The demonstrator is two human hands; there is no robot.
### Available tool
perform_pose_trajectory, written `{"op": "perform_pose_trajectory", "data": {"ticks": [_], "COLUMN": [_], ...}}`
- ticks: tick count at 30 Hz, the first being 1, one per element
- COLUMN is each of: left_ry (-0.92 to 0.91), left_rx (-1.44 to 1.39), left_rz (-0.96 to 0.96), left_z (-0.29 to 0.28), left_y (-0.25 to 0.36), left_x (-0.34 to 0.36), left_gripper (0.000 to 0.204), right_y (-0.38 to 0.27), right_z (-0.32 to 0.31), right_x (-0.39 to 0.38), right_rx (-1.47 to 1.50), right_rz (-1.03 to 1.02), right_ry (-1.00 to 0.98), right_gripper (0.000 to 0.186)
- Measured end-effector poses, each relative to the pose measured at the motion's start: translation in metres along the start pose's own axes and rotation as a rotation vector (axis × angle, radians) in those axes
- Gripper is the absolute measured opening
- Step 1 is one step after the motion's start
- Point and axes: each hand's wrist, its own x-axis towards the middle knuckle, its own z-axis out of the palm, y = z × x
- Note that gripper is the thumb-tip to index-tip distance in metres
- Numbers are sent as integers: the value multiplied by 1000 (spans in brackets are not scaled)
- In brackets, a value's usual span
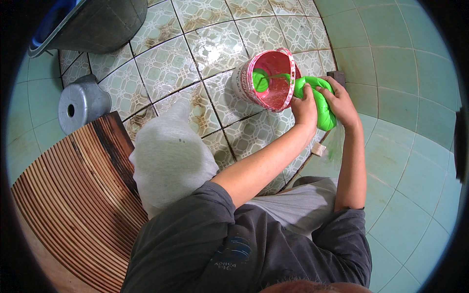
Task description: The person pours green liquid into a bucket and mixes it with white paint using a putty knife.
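My left hand and my right hand both grip a clear plastic bag of bright green paint-like liquid, fingers wrapped round it from either side. The bag is squeezed into a bulging bent shape, and a loose, see-through end hangs below my right hand. From its upper left end a green stream runs over the rim of a bucket. The bucket is white outside and stained red inside, with its mouth toward me. A round green pool lies at the bottom.
Patterned tiles cover the floor, wet in places. Green tiled wall rises on the right. A grey plastic stool and a large dark tub stand at the left. Slatted brown wood lies beside my knee. A small pale block sits nearby.
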Motion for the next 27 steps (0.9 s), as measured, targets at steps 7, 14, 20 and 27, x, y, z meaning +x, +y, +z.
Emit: {"op": "perform_pose_trajectory", "data": {"ticks": [7, 14, 20, 27], "left_ry": [-12, -3, -41, -37], "left_rx": [24, 51, 24, 75], "left_rz": [34, 55, 23, 19], "left_z": [0, 0, 0, 0], "left_y": [-2, -6, -3, 3], "left_x": [1, 4, 1, 0], "left_gripper": [48, 50, 48, 47], "right_y": [0, 1, 2, -2], "right_z": [0, -2, -2, -3], "right_x": [-1, 0, 1, 1], "right_rx": [-8, -3, 9, 22], "right_rz": [5, -1, -23, -13], "right_ry": [3, -13, -35, -57], "right_gripper": [39, 39, 37, 36]}}
